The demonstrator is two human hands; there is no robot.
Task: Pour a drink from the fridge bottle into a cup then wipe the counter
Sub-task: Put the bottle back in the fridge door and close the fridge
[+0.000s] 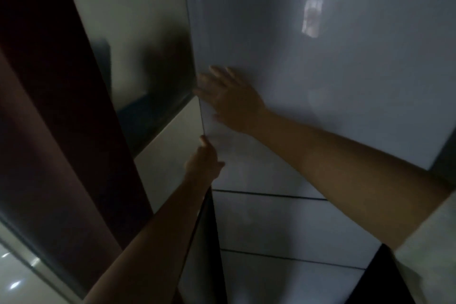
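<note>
A glossy grey-white fridge fills the frame from 12 to 5 o'clock, its front smooth, flat and reflective, with a bright window glare near 1 o'clock. Its face is split by two thin dark seams low down, making three panels — one tall door above and two drawer fronts beneath. Two bare hands meet at the door's left edge, close to the frame's centre. The right hand lies flat on the door with fingers spread, its fingertips reaching the edge; its forearm runs in from 4 o'clock, a pale sleeve at the elbow. The left hand sits just below at 6 o'clock of the right, fingers curled together around the door's edge, though blur hides the exact grip. At 9 o'clock stands one dark red-brown post, matte, beside a cream wall. The picture is dim and soft; no bottle or cup shows.
</note>
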